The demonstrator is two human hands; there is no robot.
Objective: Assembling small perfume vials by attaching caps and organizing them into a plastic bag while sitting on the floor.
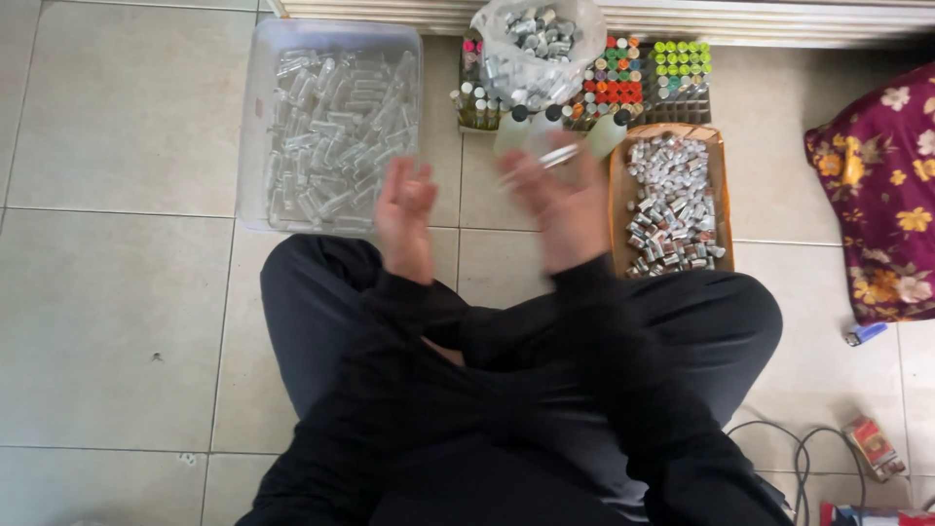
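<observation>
We see a tiled floor (pixel 117 321) with a person sitting cross-legged on it in black trousers (pixel 526 390) and black sleeves. Far left lies a clear plastic tub (pixel 255 127) packed with empty clear vials (pixel 336 127). At the right edge is a dark red floral cushion (pixel 881 185). Right of the hands, an orange tray (pixel 617 195) holds silver-capped vials (pixel 672 200). At the far edge, a plastic bag (pixel 536 44) holds more capped vials, standing on racks of vials with coloured caps (pixel 643 78); three pale bottles with black caps (pixel 531 127) stand just near of the racks. A black cable (pixel 808 453) curls at the near right, with a small red packet (pixel 874 445) beside it and a blue lighter (pixel 865 333) near the cushion.

Our left hand (pixel 405 214) is raised with fingers spread loosely, released, holding nothing. Our right hand (pixel 565 200) is blurred; its fingers appear to pinch a small clear vial (pixel 545 158), held above the floor between the tub and the tray, just near of the bottles.
</observation>
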